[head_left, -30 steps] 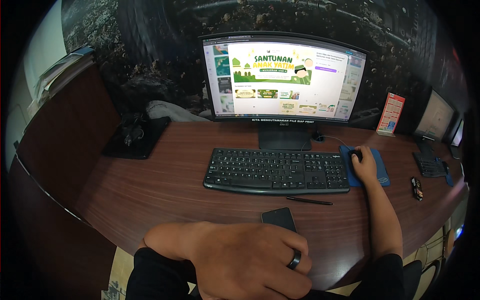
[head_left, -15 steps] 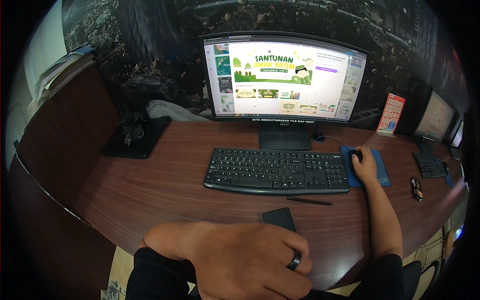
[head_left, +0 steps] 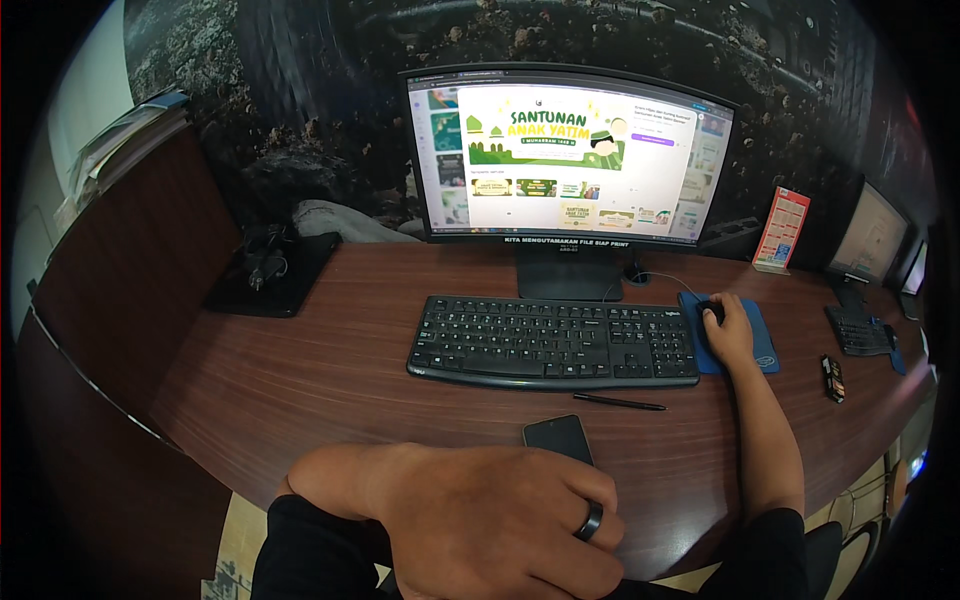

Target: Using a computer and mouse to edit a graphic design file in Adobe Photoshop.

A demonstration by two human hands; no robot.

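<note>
My right hand (head_left: 728, 330) rests over a black mouse (head_left: 712, 311) on a blue mouse pad (head_left: 762, 345), to the right of a black keyboard (head_left: 553, 341). My left hand (head_left: 490, 520) lies low at the near edge of the brown desk (head_left: 330, 370), fingers curled in a loose fist with a dark ring on one finger, holding nothing that I can see. A black phone (head_left: 558, 437) lies flat just beyond its knuckles. A thin black pen (head_left: 620, 402) lies between phone and keyboard. A curved monitor (head_left: 570, 160) shows a web page with a green banner.
A black tray with dark items (head_left: 268, 275) sits at the left of the desk beside a grey cloth (head_left: 340, 222). A red card stand (head_left: 781, 230), a second monitor (head_left: 868, 235) and keyboard (head_left: 858, 333), and a small dark object (head_left: 831, 377) are at the right. Papers (head_left: 125, 135) are stacked far left.
The page on the monitor has scrolled, with the green banner shifting slightly. Both hands stay where they were.
</note>
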